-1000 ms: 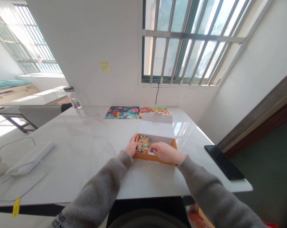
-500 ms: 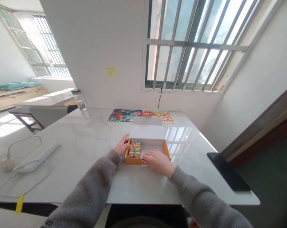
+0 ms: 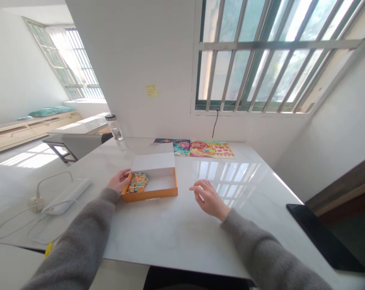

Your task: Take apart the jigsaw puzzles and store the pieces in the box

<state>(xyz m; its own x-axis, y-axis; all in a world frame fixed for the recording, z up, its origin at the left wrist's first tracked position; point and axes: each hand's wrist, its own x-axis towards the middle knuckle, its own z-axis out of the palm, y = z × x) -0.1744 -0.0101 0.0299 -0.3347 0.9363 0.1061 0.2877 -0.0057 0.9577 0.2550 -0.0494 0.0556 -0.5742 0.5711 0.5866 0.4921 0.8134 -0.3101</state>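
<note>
Brightly daylit through the green-framed, steel-barred glass window; streaked with barred glare across the glossy white marble-patterned tabletop; soft in detail, stretched toward the edges.

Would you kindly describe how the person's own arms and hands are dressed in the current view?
Both arms wear long grey sleeves with a fine ribbed, knit-like texture, reaching to the wrists. The left hand and right hand are bare, with no gloves visible. I can make out no lettering on the sleeves here.

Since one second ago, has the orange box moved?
Yes: the orange box has shifted left, from right of the yellow note to roughly below it.
</note>
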